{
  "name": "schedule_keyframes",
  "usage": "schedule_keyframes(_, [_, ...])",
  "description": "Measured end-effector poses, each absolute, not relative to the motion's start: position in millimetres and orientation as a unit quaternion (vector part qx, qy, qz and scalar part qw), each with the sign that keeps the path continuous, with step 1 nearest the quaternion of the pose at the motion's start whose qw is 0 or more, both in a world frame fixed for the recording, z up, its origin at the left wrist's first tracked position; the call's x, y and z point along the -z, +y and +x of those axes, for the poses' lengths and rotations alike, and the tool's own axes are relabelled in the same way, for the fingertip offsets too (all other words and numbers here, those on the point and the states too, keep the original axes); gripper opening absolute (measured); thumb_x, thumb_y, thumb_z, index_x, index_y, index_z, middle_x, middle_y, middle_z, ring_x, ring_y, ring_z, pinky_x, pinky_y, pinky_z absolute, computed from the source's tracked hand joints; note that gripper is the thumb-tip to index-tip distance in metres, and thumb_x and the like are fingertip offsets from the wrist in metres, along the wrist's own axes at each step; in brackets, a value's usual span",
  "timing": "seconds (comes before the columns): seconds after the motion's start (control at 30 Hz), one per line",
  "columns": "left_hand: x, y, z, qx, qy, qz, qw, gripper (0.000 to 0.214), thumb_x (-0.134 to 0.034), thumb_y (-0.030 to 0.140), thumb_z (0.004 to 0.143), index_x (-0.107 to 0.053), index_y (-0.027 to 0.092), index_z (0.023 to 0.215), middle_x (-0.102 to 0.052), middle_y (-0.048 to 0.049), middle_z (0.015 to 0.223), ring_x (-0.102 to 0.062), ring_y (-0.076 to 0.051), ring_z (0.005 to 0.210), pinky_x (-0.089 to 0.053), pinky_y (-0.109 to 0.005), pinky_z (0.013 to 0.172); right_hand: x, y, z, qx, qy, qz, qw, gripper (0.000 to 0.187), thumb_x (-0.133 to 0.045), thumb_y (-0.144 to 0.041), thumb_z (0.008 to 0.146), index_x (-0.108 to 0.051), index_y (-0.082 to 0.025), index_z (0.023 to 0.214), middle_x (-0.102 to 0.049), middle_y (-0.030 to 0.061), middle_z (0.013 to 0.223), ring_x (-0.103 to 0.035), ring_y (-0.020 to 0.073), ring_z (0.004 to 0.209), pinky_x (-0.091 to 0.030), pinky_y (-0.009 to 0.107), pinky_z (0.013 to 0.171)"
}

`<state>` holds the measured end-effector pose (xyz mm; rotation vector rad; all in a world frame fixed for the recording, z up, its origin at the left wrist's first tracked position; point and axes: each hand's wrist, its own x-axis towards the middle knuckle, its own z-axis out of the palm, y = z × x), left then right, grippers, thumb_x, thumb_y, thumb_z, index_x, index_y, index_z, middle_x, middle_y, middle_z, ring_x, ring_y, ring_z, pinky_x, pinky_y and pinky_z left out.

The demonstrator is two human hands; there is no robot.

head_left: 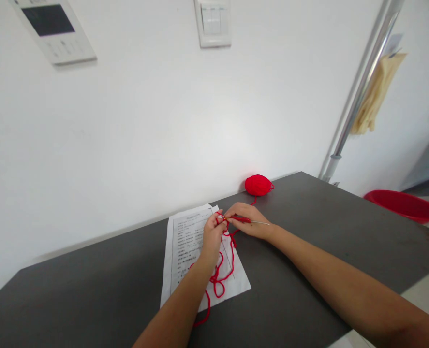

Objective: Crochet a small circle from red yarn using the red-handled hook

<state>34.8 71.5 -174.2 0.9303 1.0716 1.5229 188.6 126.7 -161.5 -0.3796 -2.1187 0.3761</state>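
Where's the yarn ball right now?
Head view: the red yarn ball sits on the grey table by the white wall, just beyond and slightly right of the right hand.

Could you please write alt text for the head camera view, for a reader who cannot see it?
Two bare hands work red yarn over a printed sheet on a dark grey table: the left hand pinches the yarn, the right hand holds a metal crochet hook. A red yarn ball lies by the white wall.

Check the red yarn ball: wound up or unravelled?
Mostly wound: the yarn ball sits compact by the wall; a loose strand loops across the paper to the left hand.
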Motion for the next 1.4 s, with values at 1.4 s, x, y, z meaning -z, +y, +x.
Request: schedule_keyframes(1.4, [4.5, -13.5, -8.0, -0.592, 0.499, 0.564, 0.286, 0.052, -0.075, 0.025, 0.073, -0.067, 0.02, 0.124, -0.066, 0.0017, 0.076, -0.062, -0.018, 0.076, -0.047, -0.033, 0.08, 32.8, 55.4, 169.4, -0.201, -0.798, -0.035, 0.567, 0.012, -0.065, -0.015, 0.092, -0.07, -0.024, 0.097, -0.078, 0.0051, 0.102, -0.073, 0.0164, 0.096, -0.06, 0.031, 0.085])
